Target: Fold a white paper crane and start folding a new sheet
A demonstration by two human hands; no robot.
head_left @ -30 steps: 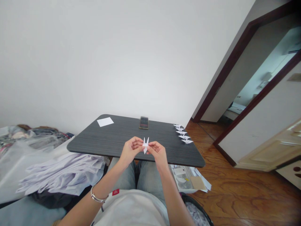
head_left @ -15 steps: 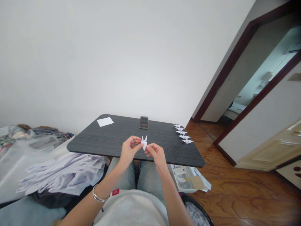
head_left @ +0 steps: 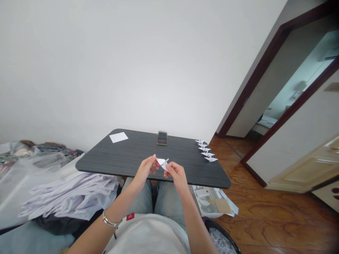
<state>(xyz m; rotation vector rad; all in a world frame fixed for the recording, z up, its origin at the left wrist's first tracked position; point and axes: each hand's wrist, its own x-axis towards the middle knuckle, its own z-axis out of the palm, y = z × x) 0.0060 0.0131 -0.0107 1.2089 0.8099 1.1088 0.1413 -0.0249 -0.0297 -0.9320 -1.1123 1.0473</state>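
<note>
A small white paper crane (head_left: 162, 163) is stretched between my two hands above the near edge of the dark table (head_left: 137, 148). My left hand (head_left: 146, 167) pinches the tip of one wing between thumb and fingers. On the other side, my right hand (head_left: 175, 173) pinches the opposite wing, low and to the right. The crane's narrow middle points show between the spread wings. Several finished-looking paper cranes (head_left: 211, 159) stand in a row along the table's right edge. At the back left lies a flat white sheet of paper (head_left: 118, 137).
A phone (head_left: 162, 138) lies at the table's back edge by the wall. Piled fabric (head_left: 71, 195) and plastic bags are at the left. Below the table's right side are a box of odds and ends (head_left: 208, 201) and a dark bin (head_left: 222, 240) holding white scraps.
The crane was upright with two points up in my left hand; now it is turned and its wings are spread. My left hand has shifted slightly, and my right hand now grips a wing.
</note>
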